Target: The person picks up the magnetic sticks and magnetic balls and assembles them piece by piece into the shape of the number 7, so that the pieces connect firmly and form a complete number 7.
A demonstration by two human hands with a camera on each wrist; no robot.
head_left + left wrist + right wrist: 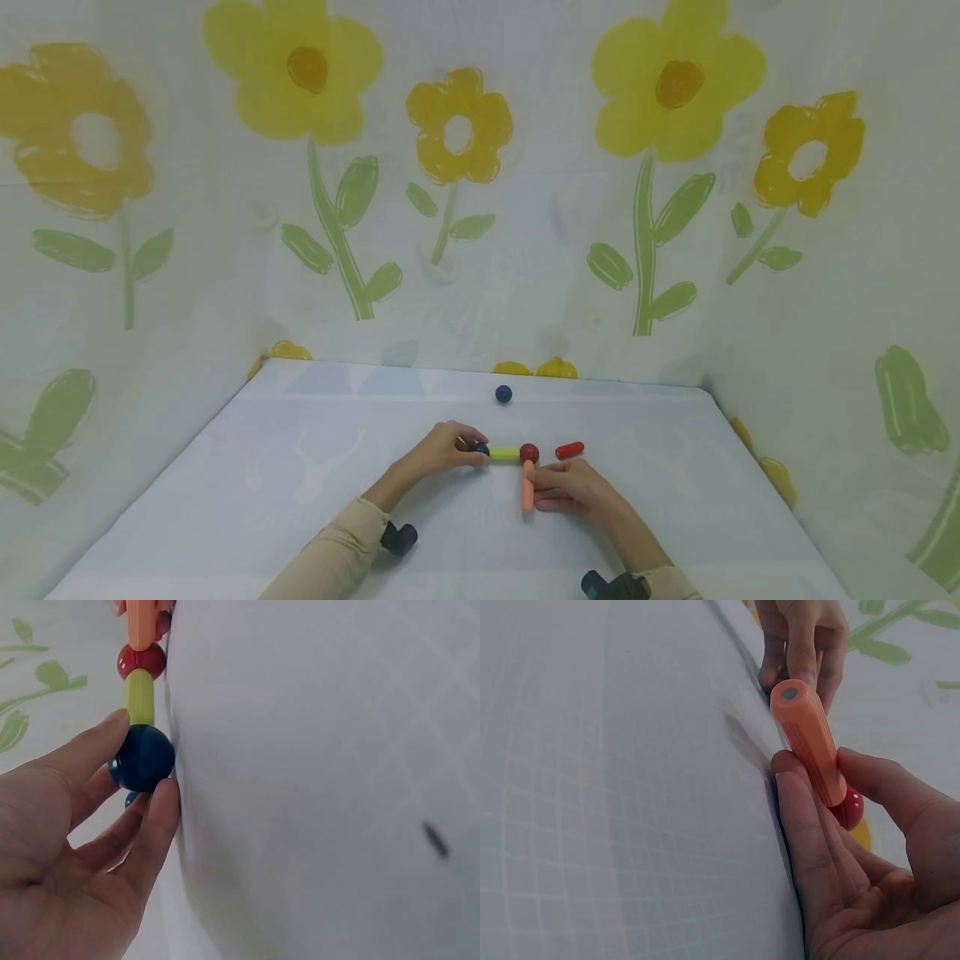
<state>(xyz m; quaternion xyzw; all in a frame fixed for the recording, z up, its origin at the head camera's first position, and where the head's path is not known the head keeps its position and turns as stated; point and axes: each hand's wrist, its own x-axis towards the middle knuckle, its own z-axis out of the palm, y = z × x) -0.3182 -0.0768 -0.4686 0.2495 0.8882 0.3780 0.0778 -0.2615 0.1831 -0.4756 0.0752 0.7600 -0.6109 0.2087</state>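
A blue ball (142, 759) is pinched between thumb and fingers of my left hand (444, 450). From it a yellow-green rod (504, 454) runs right to a red ball (529, 452). My right hand (576, 488) grips an orange rod (810, 742) by its side; one end meets the red ball and the other, with a grey metal disc, points toward me. The balls and rods form an L-shaped chain on the white table (300, 492).
A loose red rod (570, 450) lies just right of the red ball. Farther back sits a second blue ball (503, 394). A flower-patterned curtain (510, 300) surrounds the table's back and sides.
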